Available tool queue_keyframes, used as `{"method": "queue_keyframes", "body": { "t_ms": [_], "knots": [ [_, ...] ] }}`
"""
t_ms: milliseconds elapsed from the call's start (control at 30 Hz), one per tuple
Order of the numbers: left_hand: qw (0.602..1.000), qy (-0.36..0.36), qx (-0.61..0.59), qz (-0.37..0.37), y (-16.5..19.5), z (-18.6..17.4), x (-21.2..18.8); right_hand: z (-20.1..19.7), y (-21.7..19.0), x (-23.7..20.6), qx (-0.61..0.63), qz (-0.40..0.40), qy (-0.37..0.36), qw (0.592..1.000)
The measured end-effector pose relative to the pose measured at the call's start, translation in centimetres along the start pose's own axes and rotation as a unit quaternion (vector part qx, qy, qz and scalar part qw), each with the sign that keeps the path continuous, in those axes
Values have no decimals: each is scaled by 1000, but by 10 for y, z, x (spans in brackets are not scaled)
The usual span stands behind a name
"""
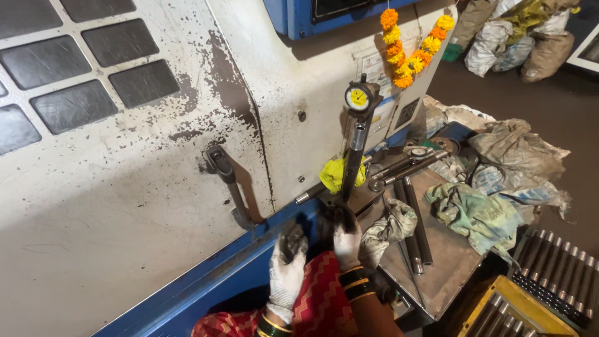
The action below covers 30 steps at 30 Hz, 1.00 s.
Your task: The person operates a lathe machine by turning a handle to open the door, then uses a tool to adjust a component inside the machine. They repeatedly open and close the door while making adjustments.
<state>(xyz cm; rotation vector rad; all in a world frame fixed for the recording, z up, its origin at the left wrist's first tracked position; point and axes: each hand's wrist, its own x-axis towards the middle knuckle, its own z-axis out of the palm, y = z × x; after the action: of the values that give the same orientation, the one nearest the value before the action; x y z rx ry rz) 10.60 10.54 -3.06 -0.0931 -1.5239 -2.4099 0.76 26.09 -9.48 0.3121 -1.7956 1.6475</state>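
A dial bore gauge (354,146) stands upright against the white machine housing, its yellow-faced dial (358,98) at the top. My right hand (346,240), in a dirty white glove, is closed around the gauge's lower end, which is hidden in shadow. My left hand (287,265), also gloved, rests with curled fingers on the machine's blue ledge (243,268), just left of the right hand. Whether it holds anything is hidden. Both wrists wear bangles above a red patterned sleeve.
A black door handle (228,181) is on the machine door. To the right, a metal tray table (446,262) carries dark rods (418,231), a second gauge (412,159), a yellow cloth (334,175) and rags (474,212). A yellow crate of rods (511,312) and sacks (518,37) lie beyond.
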Motion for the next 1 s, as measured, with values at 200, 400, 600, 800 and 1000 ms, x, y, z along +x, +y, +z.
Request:
{"method": "queue_keyframes", "body": {
  "t_ms": [200,400,600,800,1000],
  "knots": [
    [997,21,-38,-71,-49,-12,-21,12,-2,-16,111,95,-14,989],
    [995,54,-33,-79,-54,-33,-32,30,-16,-38,172,217,-44,960],
    [989,97,-92,-69,-53,-49,-32,44,-11,-50,259,309,-89,911],
    [989,99,-100,-48,-63,-62,-34,47,5,-67,343,401,-110,842],
    [980,165,-63,-93,-88,-74,-38,56,11,-79,307,480,-141,809]
  ]
}}
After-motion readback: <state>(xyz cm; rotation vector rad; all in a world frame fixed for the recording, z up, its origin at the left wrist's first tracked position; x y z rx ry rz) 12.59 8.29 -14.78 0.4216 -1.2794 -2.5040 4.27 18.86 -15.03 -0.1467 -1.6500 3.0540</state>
